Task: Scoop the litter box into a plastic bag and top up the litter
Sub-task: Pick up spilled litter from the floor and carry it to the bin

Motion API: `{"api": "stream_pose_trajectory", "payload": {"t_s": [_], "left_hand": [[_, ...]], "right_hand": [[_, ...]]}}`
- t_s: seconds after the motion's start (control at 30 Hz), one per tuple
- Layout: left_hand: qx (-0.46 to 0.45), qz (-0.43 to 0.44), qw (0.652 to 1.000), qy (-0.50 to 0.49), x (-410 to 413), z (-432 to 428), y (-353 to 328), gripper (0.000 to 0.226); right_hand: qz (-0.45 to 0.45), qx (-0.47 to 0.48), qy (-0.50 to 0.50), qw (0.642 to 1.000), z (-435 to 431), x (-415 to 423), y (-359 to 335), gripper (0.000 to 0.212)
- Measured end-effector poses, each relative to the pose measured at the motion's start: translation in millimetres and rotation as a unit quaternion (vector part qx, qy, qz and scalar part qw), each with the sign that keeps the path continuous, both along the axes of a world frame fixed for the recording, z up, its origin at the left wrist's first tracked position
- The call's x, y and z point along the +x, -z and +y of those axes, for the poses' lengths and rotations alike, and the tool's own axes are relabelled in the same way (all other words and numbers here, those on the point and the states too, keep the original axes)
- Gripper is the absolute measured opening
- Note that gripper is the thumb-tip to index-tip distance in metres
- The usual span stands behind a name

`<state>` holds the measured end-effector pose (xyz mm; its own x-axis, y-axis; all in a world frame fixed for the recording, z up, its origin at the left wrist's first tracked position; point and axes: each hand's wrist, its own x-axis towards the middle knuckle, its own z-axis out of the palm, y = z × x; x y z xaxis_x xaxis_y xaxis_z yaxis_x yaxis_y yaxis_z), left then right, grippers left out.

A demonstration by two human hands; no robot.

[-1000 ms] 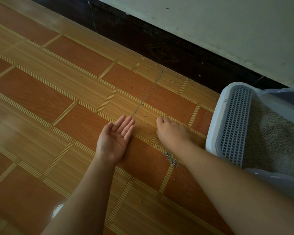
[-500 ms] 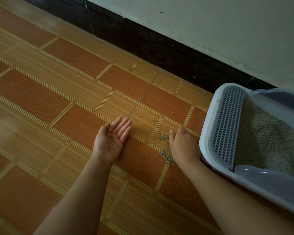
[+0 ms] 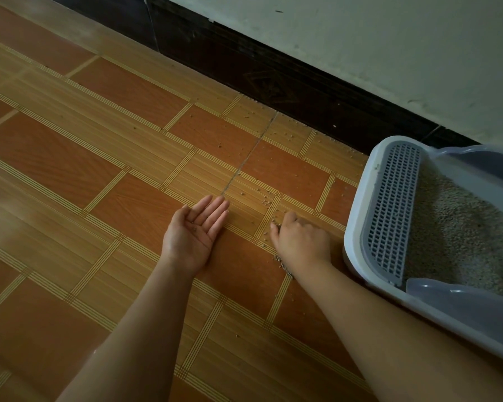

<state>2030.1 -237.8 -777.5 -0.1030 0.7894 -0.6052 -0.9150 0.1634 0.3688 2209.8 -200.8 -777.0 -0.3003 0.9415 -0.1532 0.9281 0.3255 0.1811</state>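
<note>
Just left of the litter box, the right hand lies palm down on the floor, fingers curled, perhaps over loose grains. Farther left, the left hand rests palm up, fingers straight.

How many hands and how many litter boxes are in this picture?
Hands: 2, left hand palm up, right hand knuckles up
Litter box: 1
Total: 3
Loose litter grains: too many to count
</note>
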Motion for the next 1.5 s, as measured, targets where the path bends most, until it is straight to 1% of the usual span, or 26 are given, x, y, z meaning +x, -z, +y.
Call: {"api": "stream_pose_trajectory", "payload": {"t_s": [0.13, 0.27, 0.53, 0.63, 0.7, 0.8, 0.9, 1.03, 1.1, 1.2, 1.23, 1.3, 1.4, 1.47, 1.5], "left_hand": [[0.005, -0.004, 1.000, -0.001, -1.1, -0.9, 1.8, 0.048], [0.007, -0.008, 1.000, 0.011, -2.3, -2.1, 3.8, 0.049], [0.025, -0.032, 0.999, 0.014, -6.8, -3.6, 7.8, 0.055], [0.030, -0.043, 0.999, 0.009, -7.9, -4.3, 8.4, 0.051], [0.033, -0.047, 0.998, 0.008, -8.1, -4.1, 8.9, 0.048], [0.036, -0.049, 0.998, 0.009, -8.6, -4.5, 10.0, 0.048], [0.034, -0.040, 0.998, 0.022, -8.1, -4.9, 9.1, 0.049], [0.034, -0.038, 0.998, 0.026, -6.2, -5.7, 7.0, 0.047], [0.036, -0.041, 0.998, 0.022, -6.1, -5.8, 8.2, 0.046], [0.045, -0.052, 0.997, 0.022, -7.1, -5.4, 10.5, 0.044], [0.049, -0.052, 0.997, 0.021, -7.5, -5.2, 11.1, 0.047], [0.051, -0.052, 0.997, 0.009, -7.6, -4.7, 11.3, 0.052], [0.054, -0.063, 0.997, -0.007, -6.2, -3.9, 8.4, 0.047], [0.052, -0.066, 0.996, -0.009, -5.2, -3.3, 6.9, 0.046], [0.051, -0.066, 0.996, -0.008, -5.1, -3.1, 7.2, 0.047]], "right_hand": [[-0.013, -0.022, -0.030, 0.999, 0.1, -2.9, -1.9, 0.039], [0.001, -0.060, -0.023, 0.998, -0.2, -7.5, -5.2, 0.032], [-0.025, -0.109, -0.031, 0.993, 1.9, -13.2, -16.9, 0.025], [0.022, -0.120, -0.036, 0.992, 1.8, -31.9, -23.9, 0.024], [0.073, -0.129, -0.071, 0.986, 0.6, -48.8, -28.6, 0.024], [0.146, -0.157, -0.106, 0.971, -5.1, -74.6, -37.4, 0.031], [0.141, -0.137, -0.159, 0.967, -13.1, -97.2, -38.5, 0.036], [0.150, -0.152, -0.160, 0.964, -20.2, -110.5, -38.0, 0.047], [0.158, -0.150, -0.166, 0.962, -21.2, -110.4, -39.0, 0.047], [0.175, -0.105, -0.178, 0.963, -17.5, -102.9, -38.5, 0.043], [0.181, -0.088, -0.179, 0.963, -15.0, -98.9, -38.9, 0.041], [0.211, -0.062, -0.155, 0.963, -8.4, -87.9, -38.8, 0.037], [0.250, -0.034, -0.068, 0.965, 8.3, -66.6, -31.8, 0.031], [0.240, -0.024, -0.027, 0.970, 18.6, -49.2, -23.7, 0.029], [0.225, -0.036, -0.018, 0.974, 22.2, -40.6, -19.3, 0.033]]}}
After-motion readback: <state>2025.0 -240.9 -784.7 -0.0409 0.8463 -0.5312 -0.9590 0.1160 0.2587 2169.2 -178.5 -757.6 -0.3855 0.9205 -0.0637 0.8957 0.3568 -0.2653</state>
